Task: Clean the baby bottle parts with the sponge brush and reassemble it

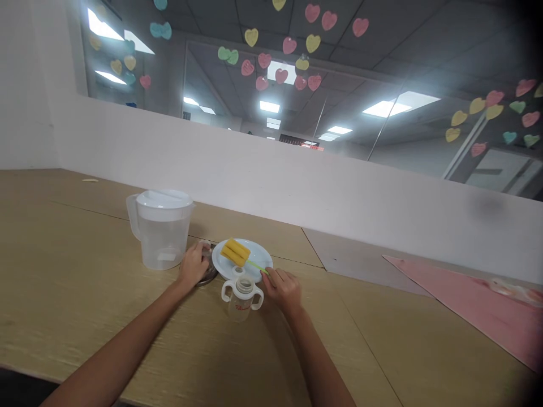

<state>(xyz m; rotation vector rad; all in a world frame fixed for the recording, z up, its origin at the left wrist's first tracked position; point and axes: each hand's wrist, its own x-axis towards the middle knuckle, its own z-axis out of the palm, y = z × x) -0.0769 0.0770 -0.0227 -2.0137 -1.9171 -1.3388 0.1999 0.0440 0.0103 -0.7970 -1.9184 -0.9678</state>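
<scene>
My right hand [285,288] is closed around the thin green handle of a bottle brush with a yellow sponge head [235,252]. The sponge head lies over a white plate [265,255]. Just in front of the plate a clear baby bottle [240,308] stands upright and uncapped, with a white handle on each side. A small white ring-like part [238,271] shows behind its mouth. My left hand [194,267] is closed at a dark metal dish [208,276], left of the plate. Something whitish and translucent shows at its fingertips; I cannot make out what it is.
A clear plastic pitcher [164,243] with a white lid stands behind my left hand. To the right lies a pink sheet [470,299] on the wooden table [106,316]. A low white wall [237,169] and a window with heart-shaped notes close off the back.
</scene>
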